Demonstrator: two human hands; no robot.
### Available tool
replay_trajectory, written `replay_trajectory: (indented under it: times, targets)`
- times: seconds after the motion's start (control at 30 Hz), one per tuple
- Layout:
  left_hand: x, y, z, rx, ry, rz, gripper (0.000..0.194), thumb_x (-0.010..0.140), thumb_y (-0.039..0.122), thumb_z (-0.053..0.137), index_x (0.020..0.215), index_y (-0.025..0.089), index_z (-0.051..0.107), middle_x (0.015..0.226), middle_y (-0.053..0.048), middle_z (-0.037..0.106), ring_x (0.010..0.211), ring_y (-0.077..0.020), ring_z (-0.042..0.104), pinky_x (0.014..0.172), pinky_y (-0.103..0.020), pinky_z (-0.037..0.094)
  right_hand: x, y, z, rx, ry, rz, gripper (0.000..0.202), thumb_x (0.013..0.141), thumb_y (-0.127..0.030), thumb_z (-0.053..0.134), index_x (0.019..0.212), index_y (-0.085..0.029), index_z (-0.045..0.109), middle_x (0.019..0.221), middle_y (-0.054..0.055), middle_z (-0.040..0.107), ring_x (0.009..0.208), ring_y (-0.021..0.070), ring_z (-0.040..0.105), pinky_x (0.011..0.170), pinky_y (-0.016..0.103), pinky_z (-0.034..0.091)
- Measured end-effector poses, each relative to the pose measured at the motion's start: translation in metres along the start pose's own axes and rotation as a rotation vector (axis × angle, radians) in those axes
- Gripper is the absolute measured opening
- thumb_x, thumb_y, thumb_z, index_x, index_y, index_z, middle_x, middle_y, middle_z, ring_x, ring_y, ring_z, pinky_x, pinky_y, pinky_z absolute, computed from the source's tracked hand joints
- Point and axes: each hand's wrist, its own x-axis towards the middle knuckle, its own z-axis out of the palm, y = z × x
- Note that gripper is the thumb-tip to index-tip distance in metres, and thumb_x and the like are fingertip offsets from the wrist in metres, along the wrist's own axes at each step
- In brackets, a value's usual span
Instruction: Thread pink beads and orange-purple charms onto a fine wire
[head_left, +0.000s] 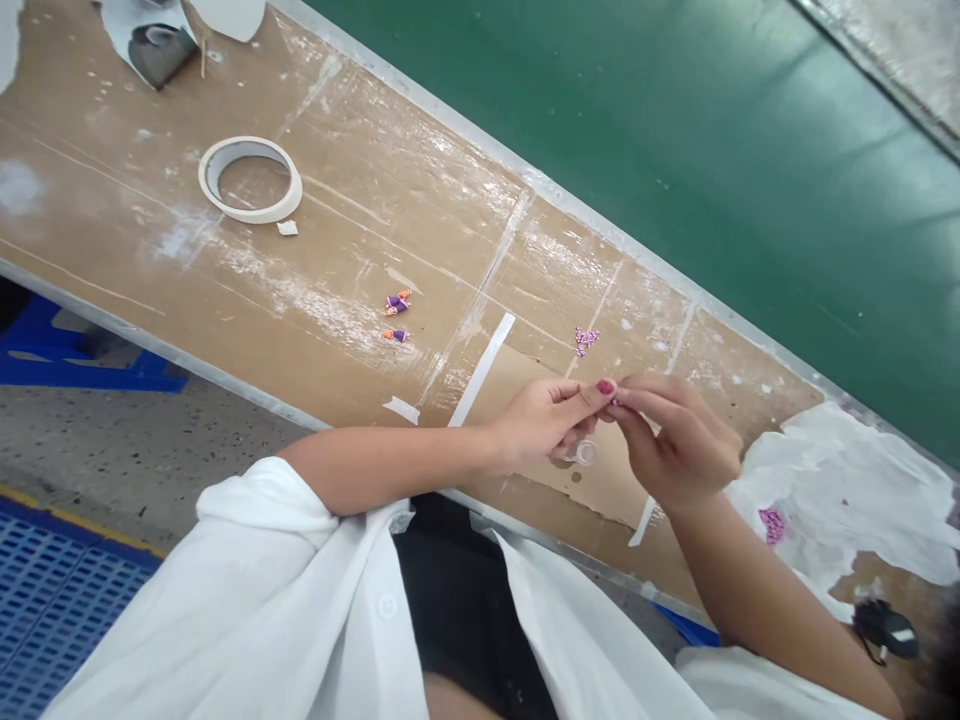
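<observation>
My left hand and my right hand meet over the cardboard, fingertips pinched together. Between them shows a tiny purple-pink piece, mostly hidden by the fingers; its kind is too small to make out. Just beyond the hands lies a little pile of pink-purple bits. Under my left hand a small clear round container is partly covered. To the left on the table are a few tiny purple and orange figures.
A roll of masking tape lies at the left on the cardboard-covered table. At right, a crumpled white sheet carries more pink bits, with a black object nearby. A green surface borders the far edge.
</observation>
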Motion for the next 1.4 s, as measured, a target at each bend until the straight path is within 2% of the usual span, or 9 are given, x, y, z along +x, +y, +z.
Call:
replay_trajectory:
  times: [0.17,0.3,0.37,0.5,0.83,0.97,1.1,1.23,1.4]
  targets:
    - [0.001,-0.001,0.001,0.026,0.005,-0.042,0.037,0.079,0.045,0.074,0.076,0.015,0.054,0.052,0.009,0.037,0.045,-0.0028,0.030,0.042,-0.016,0.024,-0.016,0.002,-0.002,0.044,-0.038,-0.016,0.017,0.092,-0.018,0.068,0.105,-0.029,0.064,0.092,0.006,0.068,0.079,0.0245,0.067,0.062,0.039,0.055]
    - [0.004,0.006,0.003,0.029,0.105,-0.070,0.021,0.093,0.027,0.059,0.077,0.015,0.052,0.054,0.008,0.039,0.045,-0.0029,0.031,0.042,-0.015,0.023,-0.026,0.033,0.005,0.073,-0.061,0.230,0.014,0.097,-0.037,0.061,0.103,-0.024,0.063,0.092,0.008,0.067,0.078,0.0240,0.066,0.065,0.039,0.056]
    - [0.007,0.007,0.003,0.033,0.145,-0.084,0.023,0.095,0.023,0.051,0.074,0.016,0.048,0.057,0.007,0.040,0.046,-0.0029,0.032,0.041,-0.014,0.023,-0.028,0.050,0.013,-0.038,-0.072,0.338,0.015,0.097,-0.035,0.056,0.095,-0.023,0.064,0.084,0.006,0.066,0.069,0.0210,0.062,0.062,0.036,0.053]
    - [0.010,0.007,0.002,0.057,0.190,-0.093,0.025,0.096,0.022,0.048,0.072,0.016,0.044,0.060,0.007,0.039,0.046,-0.0026,0.033,0.040,-0.013,0.022,-0.028,0.070,0.028,-0.135,-0.159,0.369,0.018,0.095,-0.032,0.054,0.086,-0.022,0.065,0.084,0.006,0.065,0.066,0.0200,0.059,0.061,0.035,0.050]
    - [0.010,0.007,0.001,0.161,0.214,-0.086,0.023,0.098,0.022,0.048,0.076,0.015,0.050,0.053,0.008,0.036,0.046,-0.0034,0.031,0.043,-0.014,0.027,-0.027,0.067,0.040,-0.305,-0.233,0.367,0.020,0.096,-0.030,0.049,0.085,-0.021,0.064,0.089,0.008,0.064,0.081,0.0256,0.061,0.067,0.036,0.048]
    - [0.011,0.008,0.002,0.106,0.242,-0.075,0.008,0.095,0.014,0.050,0.087,0.014,0.051,0.064,0.006,0.051,0.045,-0.0016,0.031,0.042,-0.015,0.025,-0.021,0.076,0.042,-0.383,-0.352,0.403,0.016,0.090,-0.026,0.048,0.076,-0.021,0.055,0.083,0.009,0.058,0.073,0.0245,0.056,0.059,0.034,0.042]
    - [0.011,0.009,0.000,0.092,0.202,-0.016,0.006,0.092,0.013,0.054,0.094,0.017,0.051,0.068,0.005,0.056,0.046,-0.0012,0.033,0.043,-0.014,0.025,-0.018,0.078,0.034,-0.110,-0.337,0.530,0.015,0.084,-0.031,0.054,0.073,-0.021,0.050,0.074,0.004,0.055,0.064,0.0197,0.050,0.057,0.032,0.040]
    - [0.014,0.006,-0.005,0.134,0.106,-0.007,0.007,0.088,0.019,0.062,0.088,0.015,0.056,0.069,0.004,0.059,0.044,-0.0001,0.033,0.043,-0.015,0.026,-0.018,0.055,0.020,0.428,-0.082,0.763,0.019,0.083,-0.037,0.063,0.077,-0.021,0.054,0.067,-0.002,0.050,0.050,0.0126,0.041,0.046,0.026,0.033]
    - [0.014,0.001,-0.007,0.156,-0.011,-0.035,0.030,0.076,0.038,0.077,0.082,0.013,0.061,0.068,0.003,0.060,0.044,-0.0005,0.037,0.043,-0.018,0.026,-0.017,0.017,0.009,0.814,0.011,0.686,0.019,0.084,-0.034,0.073,0.077,-0.022,0.061,0.069,0.000,0.049,0.051,0.0123,0.041,0.040,0.023,0.032]
